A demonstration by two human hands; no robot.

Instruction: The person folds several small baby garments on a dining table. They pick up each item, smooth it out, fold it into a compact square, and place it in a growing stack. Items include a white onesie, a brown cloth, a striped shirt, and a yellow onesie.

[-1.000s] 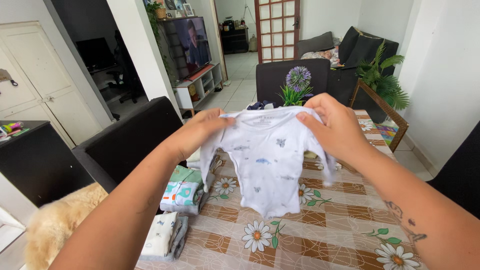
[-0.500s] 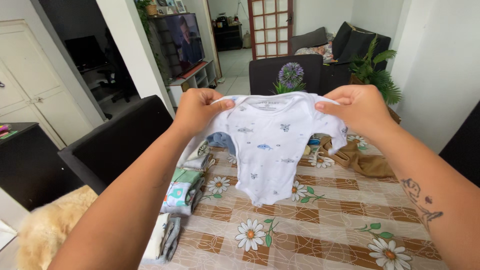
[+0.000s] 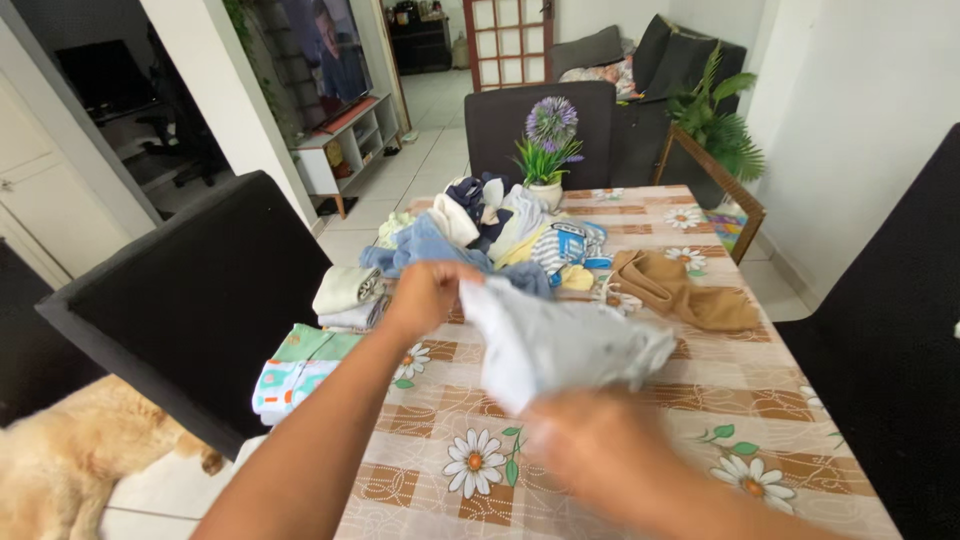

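A small white baby bodysuit (image 3: 560, 340) with little printed animals hangs crumpled above the table, blurred by motion. My left hand (image 3: 430, 292) pinches its upper left corner. My right hand (image 3: 585, 445) is a blur in the foreground, low under the garment's bottom edge; it seems to grip the cloth there. Beneath lies a table (image 3: 700, 400) covered in a brown checked cloth with daisies.
A heap of unfolded clothes (image 3: 500, 232) and a tan garment (image 3: 680, 292) lie farther back on the table. Folded stacks (image 3: 300, 370) sit at its left edge. A potted purple flower (image 3: 545, 150), dark chairs (image 3: 180, 300) and a tan dog (image 3: 80, 445) surround it.
The bodysuit was held up spread by both shoulders; now it is lowered and bunched. My right hand has dropped toward me beneath it. The view has tilted down, showing the clothes heap.
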